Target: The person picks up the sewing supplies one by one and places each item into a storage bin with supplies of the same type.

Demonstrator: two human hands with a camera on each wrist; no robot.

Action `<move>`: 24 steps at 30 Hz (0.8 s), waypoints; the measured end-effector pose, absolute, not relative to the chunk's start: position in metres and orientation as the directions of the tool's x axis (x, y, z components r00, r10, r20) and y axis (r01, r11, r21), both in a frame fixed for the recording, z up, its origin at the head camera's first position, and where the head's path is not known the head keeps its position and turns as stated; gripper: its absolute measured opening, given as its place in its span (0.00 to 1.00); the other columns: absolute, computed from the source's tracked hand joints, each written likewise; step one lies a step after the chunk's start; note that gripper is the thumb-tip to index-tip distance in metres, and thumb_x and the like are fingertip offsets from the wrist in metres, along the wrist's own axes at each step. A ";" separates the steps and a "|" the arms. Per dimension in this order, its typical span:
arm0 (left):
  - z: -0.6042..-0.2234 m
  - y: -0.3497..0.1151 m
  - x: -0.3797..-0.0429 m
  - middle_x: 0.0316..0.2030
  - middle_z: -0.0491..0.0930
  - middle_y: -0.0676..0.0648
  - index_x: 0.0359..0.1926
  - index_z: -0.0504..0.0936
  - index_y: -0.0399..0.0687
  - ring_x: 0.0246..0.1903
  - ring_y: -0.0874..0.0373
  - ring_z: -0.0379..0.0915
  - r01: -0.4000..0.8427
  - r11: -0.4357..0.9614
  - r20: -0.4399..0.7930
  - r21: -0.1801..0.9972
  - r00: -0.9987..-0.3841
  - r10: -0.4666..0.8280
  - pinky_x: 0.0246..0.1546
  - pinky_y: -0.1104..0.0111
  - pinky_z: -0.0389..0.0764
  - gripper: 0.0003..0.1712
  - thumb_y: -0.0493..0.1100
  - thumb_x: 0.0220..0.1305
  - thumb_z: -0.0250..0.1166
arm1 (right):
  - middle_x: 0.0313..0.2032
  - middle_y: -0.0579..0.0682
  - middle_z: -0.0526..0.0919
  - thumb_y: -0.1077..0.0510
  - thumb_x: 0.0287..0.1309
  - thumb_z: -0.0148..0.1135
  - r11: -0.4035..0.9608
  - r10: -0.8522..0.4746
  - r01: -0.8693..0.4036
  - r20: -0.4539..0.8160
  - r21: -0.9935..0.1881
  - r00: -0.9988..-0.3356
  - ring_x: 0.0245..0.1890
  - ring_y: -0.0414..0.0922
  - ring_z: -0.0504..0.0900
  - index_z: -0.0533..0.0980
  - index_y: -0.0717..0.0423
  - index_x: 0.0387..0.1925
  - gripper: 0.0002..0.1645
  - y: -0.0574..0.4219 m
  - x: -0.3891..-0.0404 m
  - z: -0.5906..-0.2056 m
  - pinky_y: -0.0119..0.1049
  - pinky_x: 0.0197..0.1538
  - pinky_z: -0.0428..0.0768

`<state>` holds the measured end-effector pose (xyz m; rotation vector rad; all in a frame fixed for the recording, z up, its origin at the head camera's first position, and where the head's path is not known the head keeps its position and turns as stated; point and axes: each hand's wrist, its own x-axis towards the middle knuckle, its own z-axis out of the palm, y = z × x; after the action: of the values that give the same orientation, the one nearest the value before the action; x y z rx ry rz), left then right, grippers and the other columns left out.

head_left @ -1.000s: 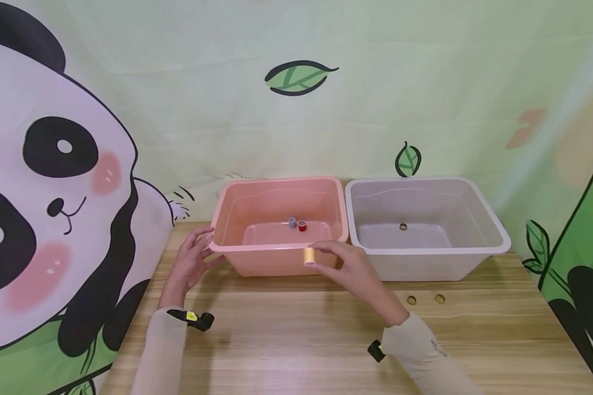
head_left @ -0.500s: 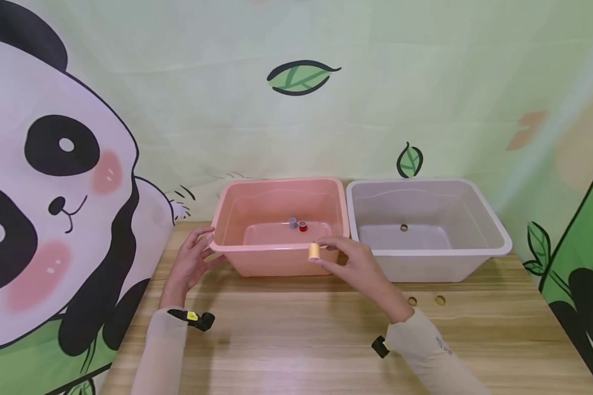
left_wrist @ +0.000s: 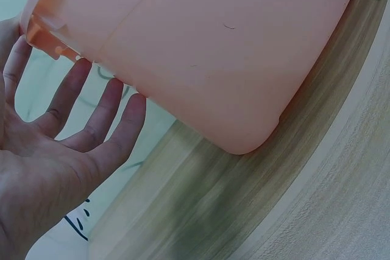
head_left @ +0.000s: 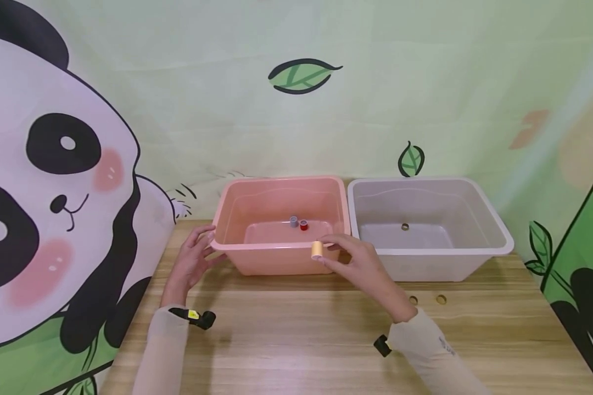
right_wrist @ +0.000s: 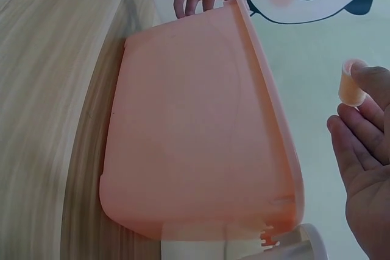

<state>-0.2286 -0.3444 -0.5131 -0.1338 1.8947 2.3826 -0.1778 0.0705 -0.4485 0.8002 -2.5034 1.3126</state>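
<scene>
In the head view my right hand [head_left: 358,260] pinches a small yellow-orange cylinder [head_left: 317,250] between thumb and fingers, in front of the pink tub's near wall. It looks like a thread spool with pale ends in the right wrist view [right_wrist: 351,83]. My left hand [head_left: 191,266] is at the left end of the pink tub [head_left: 267,260], spread fingers extended and fingertips against its wall just under the rim. Inside that tub, a grey-blue cylinder [head_left: 294,221] and a red cylinder [head_left: 303,225] stand side by side.
To the right stands a pale grey tub [head_left: 425,266], beside the pink one, with a brass-coloured ring [head_left: 405,226] inside. Two similar rings lie on the wooden table [head_left: 286,329] before it: a left ring [head_left: 413,300] and a right ring [head_left: 441,299]. A panda-printed cloth [head_left: 217,109] hangs behind.
My right hand, with the yellow-orange cylinder, has shifted slightly right and up across the front of the pink tub. The left hand keeps its place at the tub's end.
</scene>
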 end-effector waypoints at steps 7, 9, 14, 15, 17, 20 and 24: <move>-0.512 -0.344 -0.228 0.63 0.70 0.51 0.56 0.76 0.62 0.57 0.48 0.77 -0.130 -0.230 -0.130 0.965 -0.991 0.016 0.64 0.35 0.64 0.12 0.51 0.75 0.61 | 0.49 0.45 0.85 0.52 0.59 0.75 0.447 -0.379 -0.557 0.416 -0.700 -0.827 0.45 0.43 0.83 0.81 0.48 0.54 0.22 0.074 -0.181 -0.446 0.37 0.45 0.85; -0.512 -0.344 -0.229 0.63 0.70 0.51 0.56 0.76 0.62 0.57 0.48 0.77 -0.132 -0.228 -0.132 0.965 -0.991 0.014 0.64 0.35 0.64 0.12 0.51 0.75 0.61 | 0.50 0.45 0.85 0.53 0.59 0.75 0.442 -0.387 -0.560 0.414 -0.701 -0.824 0.45 0.44 0.83 0.81 0.47 0.54 0.22 0.075 -0.181 -0.445 0.38 0.45 0.85; -0.513 -0.343 -0.230 0.62 0.70 0.51 0.55 0.76 0.63 0.56 0.49 0.78 -0.127 -0.228 -0.129 0.965 -0.992 0.006 0.64 0.35 0.63 0.11 0.51 0.75 0.61 | 0.50 0.46 0.86 0.54 0.60 0.75 0.439 -0.409 -0.580 0.422 -0.687 -0.809 0.46 0.49 0.85 0.81 0.48 0.54 0.21 0.077 -0.185 -0.441 0.39 0.45 0.85; -0.514 -0.343 -0.230 0.62 0.71 0.51 0.55 0.76 0.63 0.56 0.50 0.78 -0.127 -0.227 -0.128 0.966 -0.992 0.008 0.65 0.35 0.63 0.11 0.51 0.75 0.61 | 0.50 0.46 0.86 0.54 0.60 0.74 0.438 -0.413 -0.586 0.426 -0.682 -0.805 0.46 0.50 0.85 0.81 0.48 0.54 0.21 0.077 -0.186 -0.440 0.38 0.45 0.86; -0.514 -0.343 -0.230 0.61 0.71 0.51 0.54 0.77 0.64 0.54 0.51 0.79 -0.122 -0.233 -0.123 0.965 -0.992 0.009 0.65 0.35 0.63 0.10 0.50 0.76 0.60 | 0.50 0.47 0.86 0.55 0.60 0.74 0.433 -0.421 -0.594 0.430 -0.678 -0.799 0.46 0.51 0.86 0.81 0.49 0.54 0.21 0.078 -0.187 -0.438 0.37 0.44 0.86; -0.515 -0.343 -0.230 0.60 0.72 0.51 0.54 0.77 0.63 0.53 0.52 0.80 -0.112 -0.241 -0.112 0.964 -0.994 0.012 0.65 0.34 0.63 0.09 0.49 0.76 0.60 | 0.50 0.47 0.86 0.55 0.61 0.73 0.427 -0.432 -0.600 0.430 -0.676 -0.793 0.46 0.51 0.86 0.80 0.49 0.54 0.20 0.078 -0.189 -0.435 0.34 0.43 0.86; -0.514 -0.344 -0.230 0.60 0.72 0.51 0.55 0.77 0.62 0.52 0.52 0.80 -0.107 -0.249 -0.105 0.963 -0.994 0.020 0.65 0.35 0.64 0.10 0.48 0.76 0.60 | 0.52 0.47 0.85 0.55 0.62 0.73 0.414 -0.437 -0.600 0.428 -0.685 -0.791 0.46 0.52 0.87 0.80 0.49 0.54 0.20 0.079 -0.191 -0.432 0.33 0.42 0.86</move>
<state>-0.2301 -0.3437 -0.5145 -0.1087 1.8730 2.4191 -0.1906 0.0790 -0.4319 0.9215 -2.4834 1.3172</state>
